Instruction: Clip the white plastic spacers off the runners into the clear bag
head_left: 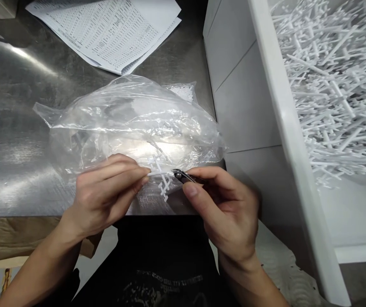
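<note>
Between my hands is a white plastic sprue (162, 174), a thin stem with short side branches. My left hand (109, 187) is closed, pinching the left end of the sprue's crossbar between thumb and fingers. My right hand (224, 204) is wrapped round a pair of small dark nippers (183, 175), whose jaws point left and lie at the right side of the sprue. Whether the jaws touch the plastic I cannot tell. Behind and beneath the sprue lies a large clear plastic bag (132, 115) on the metal table.
A white bin (272, 85) with many white sprues (339, 98) stands at the right, its tall wall beside my right hand. Printed sheets (106, 34) lie at the back of the metal table (7, 128). Brown paper or cardboard (16, 238) sits below the table's front edge at left.
</note>
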Motion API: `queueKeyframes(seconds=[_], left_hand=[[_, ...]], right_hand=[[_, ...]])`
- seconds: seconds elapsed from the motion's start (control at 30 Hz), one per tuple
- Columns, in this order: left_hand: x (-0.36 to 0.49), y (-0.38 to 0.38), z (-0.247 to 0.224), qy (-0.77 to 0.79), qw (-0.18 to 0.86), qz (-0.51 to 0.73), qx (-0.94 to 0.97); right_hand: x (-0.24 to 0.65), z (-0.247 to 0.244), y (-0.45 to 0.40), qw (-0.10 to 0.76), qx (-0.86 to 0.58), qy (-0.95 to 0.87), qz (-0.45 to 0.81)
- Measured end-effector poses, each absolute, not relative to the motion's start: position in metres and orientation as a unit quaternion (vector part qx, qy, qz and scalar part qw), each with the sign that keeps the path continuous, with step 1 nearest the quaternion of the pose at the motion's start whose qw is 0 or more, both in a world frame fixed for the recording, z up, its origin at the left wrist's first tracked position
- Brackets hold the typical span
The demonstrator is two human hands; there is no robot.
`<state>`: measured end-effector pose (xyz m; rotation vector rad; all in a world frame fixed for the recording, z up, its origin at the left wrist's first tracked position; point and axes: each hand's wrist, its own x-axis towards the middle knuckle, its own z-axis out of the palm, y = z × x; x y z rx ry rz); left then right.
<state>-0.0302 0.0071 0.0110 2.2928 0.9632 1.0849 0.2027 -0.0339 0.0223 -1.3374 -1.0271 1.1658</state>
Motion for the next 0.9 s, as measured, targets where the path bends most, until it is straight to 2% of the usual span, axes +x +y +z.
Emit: queueKeyframes(seconds=[0.3,0.63,0.9], left_hand=[[-0.0308,0.0039,0.0093,0.365,0.191,0.397,0.82],[-0.036,0.0067,0.0057,0.34,0.186,0.391,0.835],[-0.0281,0.008,0.0074,0.362,0.195,0.4,0.819]], right_hand=[[0.2074,0.0166,-0.0381,0.494,-0.525,-0.487,0.493],[0.2058,0.0132,-0.038,0.486,-0.538,-0.544,0.422],[0.2034,0.0134,-0.0397,0.513,-0.549,-0.486,0.446]])
